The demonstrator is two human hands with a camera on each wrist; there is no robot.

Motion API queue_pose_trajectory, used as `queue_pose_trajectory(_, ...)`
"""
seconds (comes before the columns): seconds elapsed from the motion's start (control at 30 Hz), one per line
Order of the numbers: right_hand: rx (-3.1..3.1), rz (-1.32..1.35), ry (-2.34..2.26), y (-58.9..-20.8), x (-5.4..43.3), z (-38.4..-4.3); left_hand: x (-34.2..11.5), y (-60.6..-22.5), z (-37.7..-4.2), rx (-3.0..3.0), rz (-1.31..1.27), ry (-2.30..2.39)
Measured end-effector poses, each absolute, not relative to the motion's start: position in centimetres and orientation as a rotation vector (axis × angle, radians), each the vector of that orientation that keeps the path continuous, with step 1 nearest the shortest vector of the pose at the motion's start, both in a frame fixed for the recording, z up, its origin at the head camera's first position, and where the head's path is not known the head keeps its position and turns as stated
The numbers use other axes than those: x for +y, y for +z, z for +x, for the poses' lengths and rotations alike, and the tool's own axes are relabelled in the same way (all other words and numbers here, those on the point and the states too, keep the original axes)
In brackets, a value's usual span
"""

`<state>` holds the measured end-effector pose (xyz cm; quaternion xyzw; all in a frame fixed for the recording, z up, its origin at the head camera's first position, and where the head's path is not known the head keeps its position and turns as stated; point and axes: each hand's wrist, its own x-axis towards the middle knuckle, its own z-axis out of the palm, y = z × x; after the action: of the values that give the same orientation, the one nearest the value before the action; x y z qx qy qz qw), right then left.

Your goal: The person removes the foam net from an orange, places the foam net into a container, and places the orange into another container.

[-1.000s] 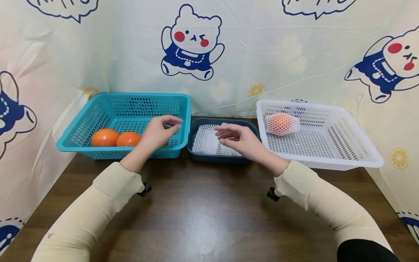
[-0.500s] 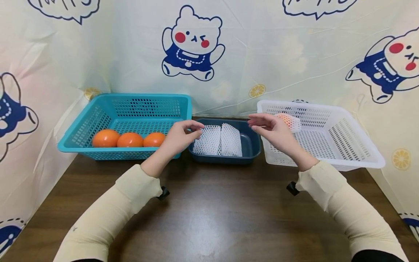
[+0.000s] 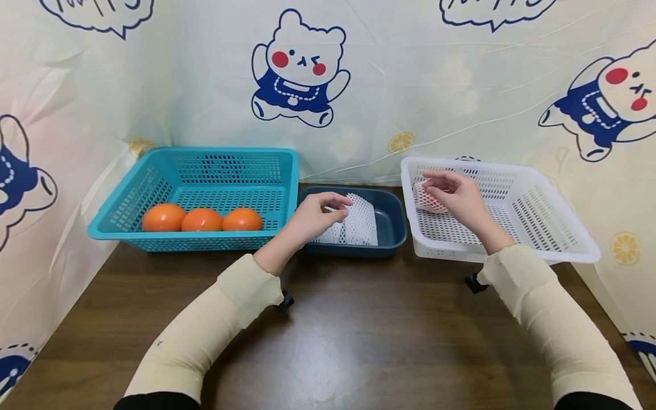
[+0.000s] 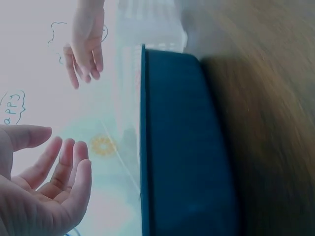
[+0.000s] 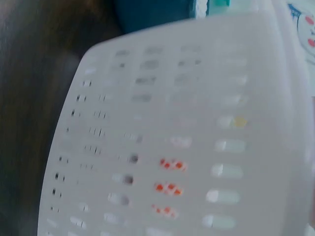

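A cream curtain [image 3: 410,85] printed with cartoon bears and lemon slices encloses a dark wooden table [image 3: 333,341]. Taking the dark blue tray [image 3: 392,222] as reference: a teal basket [image 3: 154,171] stands touching its left side and holds three oranges [image 3: 202,219] in a row along its front wall; a white basket [image 3: 538,205] stands just beside its right side. White foam net sleeves [image 3: 361,222] lie in the tray.

The left hand [image 3: 315,216] is over the tray's left part, fingers loosely curled above the sleeves; whether it grips one cannot be told. The right hand [image 3: 458,193] is inside the white basket at its left rear corner, fingers resting on the net-wrapped orange [image 3: 425,200], which partly hides behind them.

A second ago the left hand was at the teal basket's rim and the right hand over the tray; both have shifted rightward. The third orange, then hidden by the left hand, now shows.
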<state>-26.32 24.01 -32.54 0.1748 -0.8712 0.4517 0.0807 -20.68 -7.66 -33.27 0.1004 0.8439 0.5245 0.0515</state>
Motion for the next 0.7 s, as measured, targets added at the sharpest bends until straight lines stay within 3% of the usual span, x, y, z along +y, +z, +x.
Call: queue_pose_trajectory(0.7,-2.76,0.418,0.959,-34.3,27.1,-29.0,1.0,-35.2,-22.6,1.827,0.028,2.101)
